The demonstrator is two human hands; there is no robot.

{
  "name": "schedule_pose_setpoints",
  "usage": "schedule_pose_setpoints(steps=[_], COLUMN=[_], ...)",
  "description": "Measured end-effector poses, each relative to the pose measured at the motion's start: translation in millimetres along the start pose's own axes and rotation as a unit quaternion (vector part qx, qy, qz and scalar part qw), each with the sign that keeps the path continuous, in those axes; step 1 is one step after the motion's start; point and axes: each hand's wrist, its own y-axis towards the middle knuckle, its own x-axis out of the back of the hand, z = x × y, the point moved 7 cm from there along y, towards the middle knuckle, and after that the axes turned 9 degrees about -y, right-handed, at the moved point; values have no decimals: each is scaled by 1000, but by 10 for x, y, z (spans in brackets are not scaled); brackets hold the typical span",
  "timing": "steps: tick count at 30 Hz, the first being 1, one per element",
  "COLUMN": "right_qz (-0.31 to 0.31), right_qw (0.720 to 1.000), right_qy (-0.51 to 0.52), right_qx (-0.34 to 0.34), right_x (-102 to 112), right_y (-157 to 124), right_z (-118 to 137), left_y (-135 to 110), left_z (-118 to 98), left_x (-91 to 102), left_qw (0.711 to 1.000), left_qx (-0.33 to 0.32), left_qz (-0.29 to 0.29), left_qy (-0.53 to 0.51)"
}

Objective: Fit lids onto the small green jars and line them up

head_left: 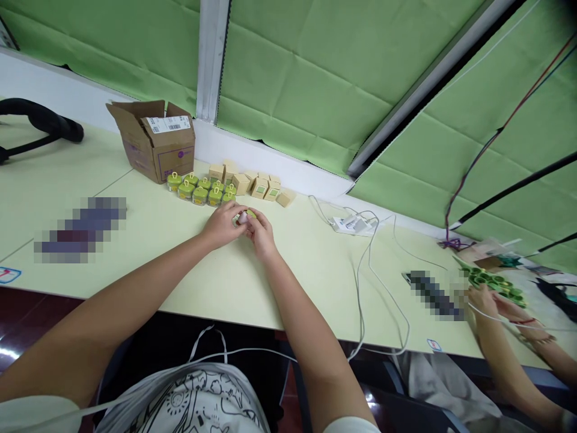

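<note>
My left hand point(224, 224) and my right hand point(261, 234) meet over the pale table point(148, 252), both closed round one small green-lidded jar point(248, 214) that shows between the fingers. Just beyond them stands a cluster of several clear little jars with green lids point(201, 190). Behind those is a row of several small tan cartons point(255, 184).
An open brown cardboard box point(155, 141) stands at the back left. A white power strip point(353, 225) with trailing white cables lies to the right. At the far right another person's hands point(484, 299) work by a green tray point(496, 282). A black object point(40, 120) rests far left.
</note>
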Motion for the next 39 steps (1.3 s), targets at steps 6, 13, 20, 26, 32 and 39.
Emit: schedule_pose_setpoints(steps=[6,13,20,26,32,39], right_qz=[-21,-32,-23,-26,-38,-13], right_qw=[997,993,997,997,996,996], right_qy=[-45,-41,24,51,57,63], right_qx=[56,110,67,49,49,60], right_x=[29,51,23,8,9,-37], right_y=[3,6,-29,-41,-47,-57], right_z=[41,65,62,60,78,91], left_y=[7,7,6,9,-6,-9], left_z=[-69,-125,-153,-179,-206,-177], left_x=[13,1,9,9,-7,-10], left_qw=[998,994,995,996,997,998], left_qx=[-53,-96,-96,-91,-80,-69], left_qz=[5,24,9,2,6,-5], left_qy=[38,45,23,-6,-8,5])
